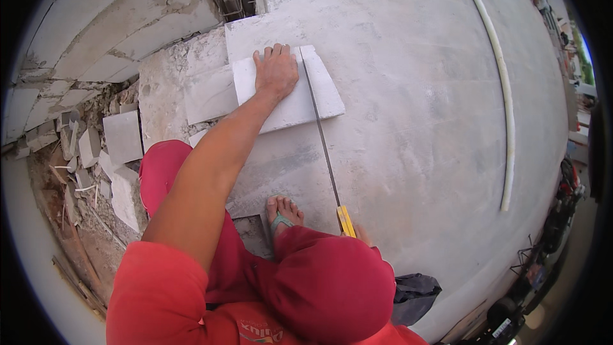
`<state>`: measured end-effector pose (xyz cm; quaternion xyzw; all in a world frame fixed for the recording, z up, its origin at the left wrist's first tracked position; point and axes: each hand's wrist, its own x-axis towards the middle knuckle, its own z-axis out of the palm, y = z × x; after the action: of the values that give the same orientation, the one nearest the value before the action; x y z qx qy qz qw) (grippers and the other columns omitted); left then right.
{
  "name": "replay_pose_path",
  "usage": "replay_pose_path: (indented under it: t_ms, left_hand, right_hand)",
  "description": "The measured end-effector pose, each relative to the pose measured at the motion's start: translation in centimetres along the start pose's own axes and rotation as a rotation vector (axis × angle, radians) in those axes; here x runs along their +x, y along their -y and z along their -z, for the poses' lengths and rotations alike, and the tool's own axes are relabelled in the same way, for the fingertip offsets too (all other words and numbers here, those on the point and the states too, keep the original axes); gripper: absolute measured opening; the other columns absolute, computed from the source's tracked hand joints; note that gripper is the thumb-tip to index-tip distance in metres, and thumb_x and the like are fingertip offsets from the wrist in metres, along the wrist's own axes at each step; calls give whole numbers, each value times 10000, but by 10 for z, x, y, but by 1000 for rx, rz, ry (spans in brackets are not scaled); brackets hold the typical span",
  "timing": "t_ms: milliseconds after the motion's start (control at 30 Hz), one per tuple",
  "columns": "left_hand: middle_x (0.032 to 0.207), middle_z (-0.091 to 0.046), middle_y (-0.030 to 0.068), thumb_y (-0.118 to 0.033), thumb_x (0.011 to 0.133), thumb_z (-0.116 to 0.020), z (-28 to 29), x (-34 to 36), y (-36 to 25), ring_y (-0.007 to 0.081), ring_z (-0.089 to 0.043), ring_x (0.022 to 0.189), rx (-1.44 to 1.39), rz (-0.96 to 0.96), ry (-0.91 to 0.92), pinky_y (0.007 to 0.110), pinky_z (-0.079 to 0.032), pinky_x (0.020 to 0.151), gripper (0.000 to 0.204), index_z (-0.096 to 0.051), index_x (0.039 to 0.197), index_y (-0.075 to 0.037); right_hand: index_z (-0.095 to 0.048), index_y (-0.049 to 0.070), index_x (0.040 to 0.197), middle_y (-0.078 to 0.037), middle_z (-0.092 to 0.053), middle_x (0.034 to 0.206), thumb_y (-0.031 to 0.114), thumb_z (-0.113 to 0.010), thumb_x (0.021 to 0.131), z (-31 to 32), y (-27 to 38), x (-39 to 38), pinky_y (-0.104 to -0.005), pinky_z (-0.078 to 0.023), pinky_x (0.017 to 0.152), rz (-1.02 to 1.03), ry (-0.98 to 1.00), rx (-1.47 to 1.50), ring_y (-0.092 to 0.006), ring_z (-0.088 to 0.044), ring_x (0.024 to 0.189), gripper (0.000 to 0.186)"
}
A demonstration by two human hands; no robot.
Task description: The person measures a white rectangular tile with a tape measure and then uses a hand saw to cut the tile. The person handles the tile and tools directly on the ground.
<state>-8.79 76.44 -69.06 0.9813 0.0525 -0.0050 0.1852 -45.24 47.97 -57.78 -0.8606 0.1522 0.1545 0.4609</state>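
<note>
A white lightweight concrete block (313, 103) lies on a larger pale block (252, 30). My left hand (277, 71) presses down on it, the fingers bent over its far edge and the thumb apart. Across the block, just right of that hand, runs the long thin blade of a handsaw (324, 144), seen nearly edge-on, in a dark line in the block's top. Its yellow handle (345, 221) points back toward me. My right hand (363, 235) is at the handle; my raised knee hides most of it, and only a small part shows.
Broken block pieces (121, 137) and rubble lie to the left, beneath a block wall (128, 19). A pale pipe or hose (501, 83) stretches along the grey floor (421, 153) at right. My sandalled foot (284, 212) stands near the saw. A black bag (415, 294) lies beside my knee.
</note>
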Motion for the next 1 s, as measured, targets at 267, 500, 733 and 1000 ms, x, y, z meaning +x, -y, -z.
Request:
replay_pose_path:
  t_ms: [267,500,733,1000]
  left_hand:
    - [1381,-630,162,-320,1102,-494,-5,2,-5,349,-536,1363,-34,-44,0,636,-269,1244,464,-631,1428,-19]
    - [1382,-621,165,-316,1111,-481,-4,1,-9,354,-539,1358,19,-38,-11,638,-280,1231,452,-622,1428,-26]
    - [1381,-622,170,-311,1113,-476,-3,4,-2,360,-546,1344,7,-68,-16,640,-299,1212,441,-625,1421,-32]
    - [1381,-627,172,-309,1115,-472,-5,1,-3,363,-548,1345,5,-50,-17,644,-300,1209,438,-625,1418,-32]
  right_hand:
    - [-669,16,1239,-212,-657,847,123,-668,1026,-38,74,143,-462,-538,666,361,-11,-21,-386,-712,746,239]
    - [-689,17,1267,-153,-689,877,166,-680,1031,11,-58,-9,-392,-556,697,64,67,-11,-293,-704,767,279]
    - [-661,-5,1106,-205,-592,863,109,-627,1051,-30,77,139,-410,-495,677,260,47,42,-299,-585,697,131]
    - [-698,22,1346,-148,-747,979,196,-664,1050,14,-15,-9,-334,-564,786,68,2,-82,-246,-727,831,345]
